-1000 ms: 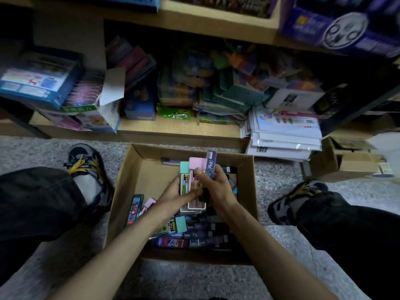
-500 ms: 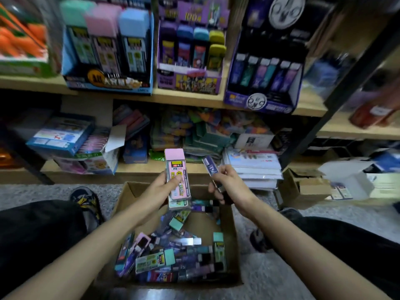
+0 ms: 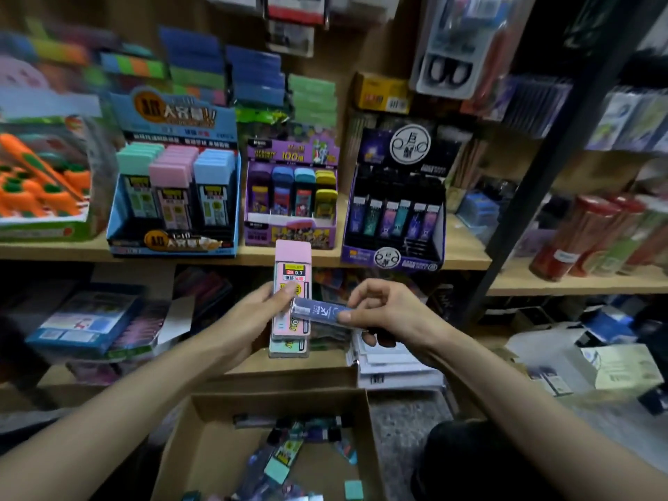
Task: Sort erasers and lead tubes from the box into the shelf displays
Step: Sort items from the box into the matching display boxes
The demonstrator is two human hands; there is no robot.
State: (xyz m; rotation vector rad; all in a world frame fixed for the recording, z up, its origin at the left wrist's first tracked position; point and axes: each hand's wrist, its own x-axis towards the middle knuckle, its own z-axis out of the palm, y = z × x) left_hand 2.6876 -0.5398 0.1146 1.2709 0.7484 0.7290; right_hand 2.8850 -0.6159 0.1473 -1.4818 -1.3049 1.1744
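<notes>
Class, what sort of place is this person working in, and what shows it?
Probably a stationery shop. The wooden shelf carries printed display boxes, such as the blue display of pastel packs and the dark display of slim tubes; a cardboard box of loose stock sits below.

Stationery shop, stock aisle. Wooden shelf [image 3: 466,249] above both grips carries printed retail display boxes in a row: blue display box [image 3: 173,211] up-left of the left grip [image 3: 253,314], purple display box [image 3: 291,207] straight above it, dark lead-tube display [image 3: 394,215] above the right grip [image 3: 392,312]. Blister packs [image 3: 448,48] hang higher up. Open cardboard stock box [image 3: 217,446] of small packaged goods sits on the floor below the grips.
</notes>
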